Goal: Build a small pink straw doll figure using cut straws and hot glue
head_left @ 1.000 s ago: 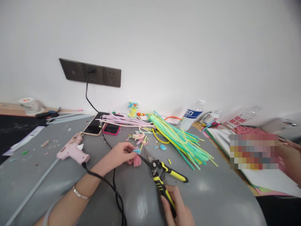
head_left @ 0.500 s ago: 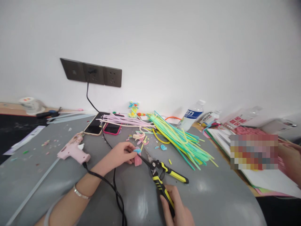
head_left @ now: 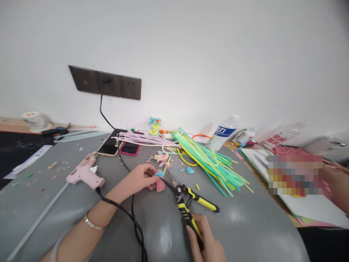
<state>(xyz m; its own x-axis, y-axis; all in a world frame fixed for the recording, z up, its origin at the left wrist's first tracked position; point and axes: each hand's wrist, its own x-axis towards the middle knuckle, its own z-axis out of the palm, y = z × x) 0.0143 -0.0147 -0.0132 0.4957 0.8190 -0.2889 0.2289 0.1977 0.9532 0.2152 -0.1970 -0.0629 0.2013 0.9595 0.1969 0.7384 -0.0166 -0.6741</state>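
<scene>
My left hand (head_left: 144, 177) pinches a small fuzzy pink and blue piece (head_left: 160, 185) that looks made of pipe cleaners. Round one yellow and black handle of the spring-loaded shears (head_left: 179, 194), my right hand (head_left: 205, 240) is closed; the other handle stands apart and the blades are spread. One blade tip reaches the blue part of the piece; whether it presses into it I cannot tell. Just behind lie curled pink and cream scraps (head_left: 163, 159) and a blue coil (head_left: 190, 170).
A pink glue gun (head_left: 85, 174) with its black cord lies at left. Green and yellow pipe cleaners (head_left: 209, 160) and lilac ones (head_left: 147, 139) lie beyond, near two phones (head_left: 111, 143). A bottle (head_left: 222, 134) stands by the wall. At right, another person's hand (head_left: 336, 182) is above papers.
Almost nothing differs. The view has shifted very slightly, and both hands keep their hold on the pipe-cleaner piece and the shears.
</scene>
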